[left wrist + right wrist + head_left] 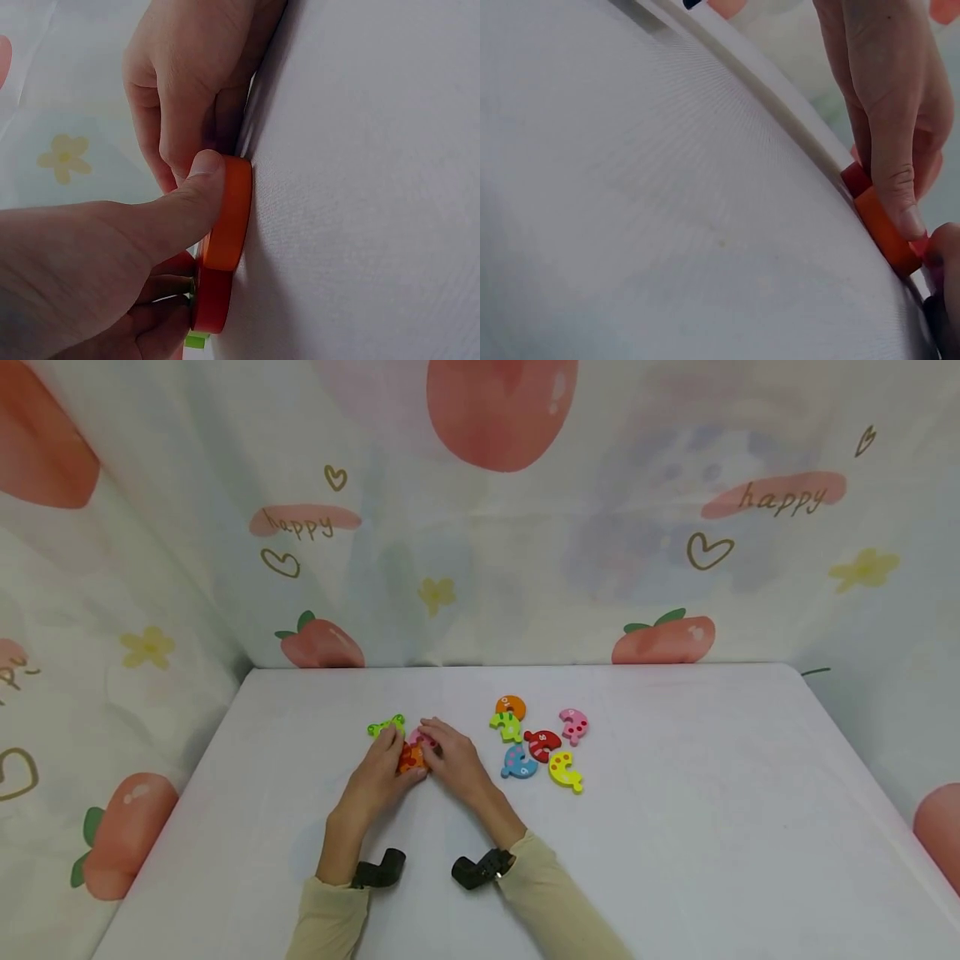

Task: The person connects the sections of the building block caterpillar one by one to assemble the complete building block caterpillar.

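At the left, a lime piece [380, 727] with a wavy outline was covered partly by the fingers of the left hand [373, 779]. Just right of it, a spotted orange piece [411, 758] was gripped by that hand, its thumb pressed to the smooth edge and its fingers bent beside a thick red block [212, 304]. Between the hands, against the orange piece's far side, a spotted pink piece [418, 738] was apparently pinched by the right hand [459, 760], the nearer one; its long axis could not be told.

Farther right, apart from both hands but nearer the right, a notched green piece [507, 727], an orange crescent [510, 701], a rounded blue piece [517, 764], a striped red crescent [540, 743], a dotted yellow piece [558, 771], slanted down to the right, and a dotted pink crescent [576, 723] were laid on the table [675, 827], which was covered in finely woven white cloth.
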Tool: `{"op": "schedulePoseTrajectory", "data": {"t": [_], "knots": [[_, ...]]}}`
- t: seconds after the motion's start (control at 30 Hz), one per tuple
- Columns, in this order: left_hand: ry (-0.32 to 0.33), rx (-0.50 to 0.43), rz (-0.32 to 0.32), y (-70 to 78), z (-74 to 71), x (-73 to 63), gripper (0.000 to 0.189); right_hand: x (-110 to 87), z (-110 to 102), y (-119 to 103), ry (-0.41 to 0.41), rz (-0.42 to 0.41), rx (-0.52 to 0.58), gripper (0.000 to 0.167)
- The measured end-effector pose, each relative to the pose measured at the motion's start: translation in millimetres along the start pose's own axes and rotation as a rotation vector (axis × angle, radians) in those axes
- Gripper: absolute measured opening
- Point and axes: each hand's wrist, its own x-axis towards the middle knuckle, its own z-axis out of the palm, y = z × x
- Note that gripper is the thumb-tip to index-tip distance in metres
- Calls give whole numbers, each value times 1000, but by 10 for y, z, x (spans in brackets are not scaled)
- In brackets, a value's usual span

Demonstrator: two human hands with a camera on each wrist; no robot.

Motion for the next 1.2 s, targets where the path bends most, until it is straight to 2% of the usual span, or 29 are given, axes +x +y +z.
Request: {"op": "schedulePoseTrajectory", "data": {"t": [0.1, 0.23, 0.33, 0.57, 0.7, 0.9, 1.03, 1.2], "knots": [[3, 0, 5, -1, 2, 5, 80, 0, -21, -10, -42, 11, -51, 34], [7, 2, 12, -4, 3, 10, 81, -9, -54, -16, -101, 22, -178, 37], [11, 2, 20, -5, -3, 13, 81, -13, -79, -17, -126, 27, -216, 37], [25, -1, 43, -4, 3, 2, 72, -38, -101, -6, -133, 41, -153, 37], [6, 17, 40, -3, 34, 10, 62, -64, -97, 12, -98, 75, -82, 39], [-10, 79, 33, 23, 55, 9, 59, -79, -111, 36, -42, 132, 4, 40], [-6, 83, 36, 30, 57, 7, 58, -103, -138, 48, -69, 144, -8, 40], [2, 92, 49, 39, 60, -6, 57, -161, -185, 79, -118, 117, -105, 42]]}}
